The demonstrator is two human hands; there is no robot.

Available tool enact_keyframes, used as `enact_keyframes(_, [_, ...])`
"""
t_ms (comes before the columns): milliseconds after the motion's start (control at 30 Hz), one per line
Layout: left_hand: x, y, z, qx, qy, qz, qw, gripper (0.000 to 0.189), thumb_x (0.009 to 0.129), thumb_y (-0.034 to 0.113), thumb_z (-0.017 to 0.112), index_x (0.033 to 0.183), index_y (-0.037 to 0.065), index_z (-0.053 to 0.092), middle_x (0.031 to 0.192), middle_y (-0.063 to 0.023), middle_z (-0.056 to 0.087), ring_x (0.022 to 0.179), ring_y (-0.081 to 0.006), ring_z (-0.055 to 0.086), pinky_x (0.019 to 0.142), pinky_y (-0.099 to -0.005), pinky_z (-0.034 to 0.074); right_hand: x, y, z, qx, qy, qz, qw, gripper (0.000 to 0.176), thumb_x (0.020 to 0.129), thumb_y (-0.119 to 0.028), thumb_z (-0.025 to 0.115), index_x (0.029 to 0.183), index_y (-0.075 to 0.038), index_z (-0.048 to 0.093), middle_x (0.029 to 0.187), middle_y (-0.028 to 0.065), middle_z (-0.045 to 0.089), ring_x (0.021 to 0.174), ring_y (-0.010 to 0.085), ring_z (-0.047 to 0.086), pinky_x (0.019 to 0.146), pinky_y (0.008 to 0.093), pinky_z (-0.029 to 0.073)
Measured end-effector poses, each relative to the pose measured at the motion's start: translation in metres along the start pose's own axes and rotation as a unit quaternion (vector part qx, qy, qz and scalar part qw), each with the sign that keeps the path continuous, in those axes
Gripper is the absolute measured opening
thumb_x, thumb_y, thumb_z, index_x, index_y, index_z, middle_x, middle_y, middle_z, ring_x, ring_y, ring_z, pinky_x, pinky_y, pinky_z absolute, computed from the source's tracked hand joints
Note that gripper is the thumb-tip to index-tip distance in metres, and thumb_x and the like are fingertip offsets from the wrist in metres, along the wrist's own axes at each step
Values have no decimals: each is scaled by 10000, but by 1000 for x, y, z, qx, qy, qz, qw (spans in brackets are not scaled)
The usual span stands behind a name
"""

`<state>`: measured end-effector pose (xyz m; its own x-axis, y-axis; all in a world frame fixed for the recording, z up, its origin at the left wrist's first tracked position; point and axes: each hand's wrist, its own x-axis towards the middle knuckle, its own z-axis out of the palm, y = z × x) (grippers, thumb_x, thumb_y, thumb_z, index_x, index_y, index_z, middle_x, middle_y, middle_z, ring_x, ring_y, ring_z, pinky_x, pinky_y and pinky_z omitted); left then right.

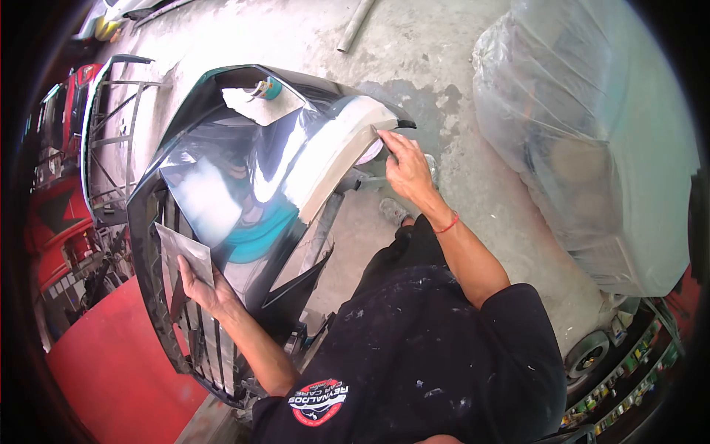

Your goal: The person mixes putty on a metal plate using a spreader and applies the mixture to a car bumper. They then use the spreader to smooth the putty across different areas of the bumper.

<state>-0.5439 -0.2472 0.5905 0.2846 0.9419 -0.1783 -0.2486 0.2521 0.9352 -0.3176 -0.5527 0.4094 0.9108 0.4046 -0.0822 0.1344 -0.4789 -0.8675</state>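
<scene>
Floor (460,174) between bumper (218,144), sheeting (577,103) | right hand (408,170): spreader (383,142) at edge (361,143) | left hand (205,290): plate (182,247)

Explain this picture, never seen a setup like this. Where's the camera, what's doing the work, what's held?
There is no machine here: a person works with two bare hands. The single picture comes from a camera worn on their head, looking forward and down, so their black shirt fills the bottom.

In front is what looks like a glossy dark car bumper with a pale, matte band along one edge. On top of it lie a white sheet and a small teal container.

The left hand holds a flat grey plate. The right hand grips a thin, dark, flat tool near the far end of that band.
</scene>
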Motion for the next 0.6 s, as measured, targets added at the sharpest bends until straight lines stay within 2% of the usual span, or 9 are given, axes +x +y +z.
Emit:
enact_keyframes(100, [-1,-1,2,6,12,4,1000,289,952,168,626,1177,-14,612,1089,-116,686,956,-216,677,818,-330,567,-9,-12,1,6,-5,-42,999,571,770,40,536,1331,-61,555,1314,158,583,1180,374,526,1022,429,422])
enact_keyframes(200, [-2,-1,1,-7,-8,-2,1000,298,954,171,625,1187,-15,609,1094,-114,686,963,-215,673,823,-334,563,-20,-14,7,-4,-34,-107,994,658,711,53,573,1349,-104,544,1338,88,576,1193,340,506,995,444,408])
enact_keyframes(300, [-3,-1,4,-3,0,1,1000,304,957,177,622,1191,-16,608,1095,-114,686,964,-214,673,826,-335,562,-33,-18,13,-14,-24,-125,992,715,663,11,575,1365,-119,535,1327,62,579,1196,292,494,980,436,393])
enact_keyframes(467, [5,-2,-5,-2,0,-5,1000,298,962,182,618,1186,-15,613,1100,-113,687,968,-213,674,822,-336,567,-41,-19,-16,-12,-67,-160,985,722,636,22,577,1346,-110,556,1362,57,553,1205,293,490,976,427,390])
enact_keyframes(567, [6,-2,-6,-6,-4,-8,1000,289,964,181,616,1180,-12,618,1099,-111,689,965,-213,675,821,-335,567,-32,-5,-28,-27,-47,-211,976,726,624,23,593,1339,-103,565,1367,73,550,1225,299,489,990,428,387])
enact_keyframes(600, [4,-1,-7,-5,1,-7,1000,285,965,180,615,1177,-11,620,1096,-110,690,961,-213,676,821,-334,567,-27,5,-25,-63,13,-219,974,738,621,29,600,1347,-97,559,1363,86,554,1232,305,490,999,430,390])
